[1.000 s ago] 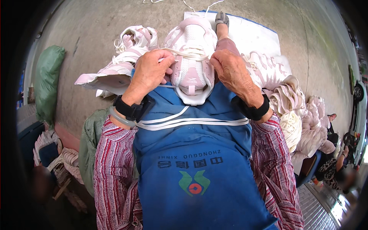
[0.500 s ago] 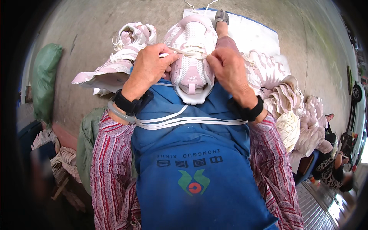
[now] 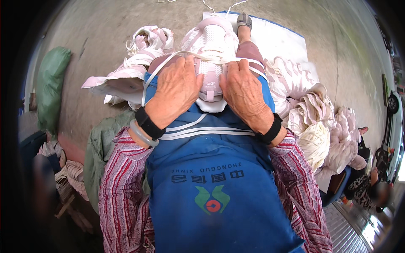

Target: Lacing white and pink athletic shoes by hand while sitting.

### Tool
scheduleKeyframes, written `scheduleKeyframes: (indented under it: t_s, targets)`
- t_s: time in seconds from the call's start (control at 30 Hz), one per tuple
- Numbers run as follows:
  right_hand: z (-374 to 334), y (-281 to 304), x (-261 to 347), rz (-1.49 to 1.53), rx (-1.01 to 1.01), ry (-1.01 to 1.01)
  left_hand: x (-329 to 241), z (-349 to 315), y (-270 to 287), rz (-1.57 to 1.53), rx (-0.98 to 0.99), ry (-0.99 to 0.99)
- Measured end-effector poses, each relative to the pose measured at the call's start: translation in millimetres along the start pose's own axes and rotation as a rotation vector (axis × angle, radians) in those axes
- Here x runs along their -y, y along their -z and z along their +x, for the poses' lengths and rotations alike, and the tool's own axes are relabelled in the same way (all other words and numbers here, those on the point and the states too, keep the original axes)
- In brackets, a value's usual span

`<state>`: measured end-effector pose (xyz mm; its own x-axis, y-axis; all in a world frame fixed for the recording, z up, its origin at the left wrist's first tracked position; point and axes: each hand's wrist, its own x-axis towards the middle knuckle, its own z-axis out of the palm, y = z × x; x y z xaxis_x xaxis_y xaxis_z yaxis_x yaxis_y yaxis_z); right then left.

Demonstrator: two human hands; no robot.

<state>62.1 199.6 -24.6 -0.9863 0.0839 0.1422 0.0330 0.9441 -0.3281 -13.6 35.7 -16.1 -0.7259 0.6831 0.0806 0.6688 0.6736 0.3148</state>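
A white and pale pink shoe upper (image 3: 213, 36) lies over my lap, its heel end toward me. A white shoelace (image 3: 213, 60) crosses it and trails out to both sides, looping loosely on the left. My left hand (image 3: 179, 86) grips the upper's left side, fingers bent over the edge and thumb pointing inward. My right hand (image 3: 244, 92) has hold of the right side the same way. Both sets of fingertips sit just below the lace and are partly hidden. Several more white laces (image 3: 206, 131) stretch across the blue apron (image 3: 211, 168) on my lap.
More pink and white uppers (image 3: 122, 76) are heaped at the left. Stacked uppers (image 3: 291, 80) and a bundle of cream laces (image 3: 313, 143) lie at the right. A green sack (image 3: 51, 88) stands far left. A white sheet (image 3: 278, 40) is on the floor ahead. Another person (image 3: 363, 189) sits at the far right.
Both hands have gone from pulling the lace ends to the sides of the upper. They let go of the lace, which now hangs in loose curves on both sides.
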Motion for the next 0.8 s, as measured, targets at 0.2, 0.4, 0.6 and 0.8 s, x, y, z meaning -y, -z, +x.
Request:
scheduleKeyframes:
  t_s: [0.2, 0.4, 0.6, 0.8]
  targets:
    - [5.4, -16.1, -23.8, 0.242, -0.052, 0.055, 2.7, 5.0, -12.7, -0.03, 0.046, 0.071]
    - [8.5, -5.3, -25.9, 0.481, -0.048, 0.045, 2.7, 3.2, -4.8, -0.072, -0.027, 0.039]
    - [9.4, -1.1, -16.1, 0.061, -0.005, 0.169, 1.4, 0.3, 0.6, 0.126, -0.143, -0.084]
    - [19.0, -2.2, -4.0, -0.142, -0.005, 0.253, 8.9, -2.3, -19.4, 0.003, -0.18, -0.028]
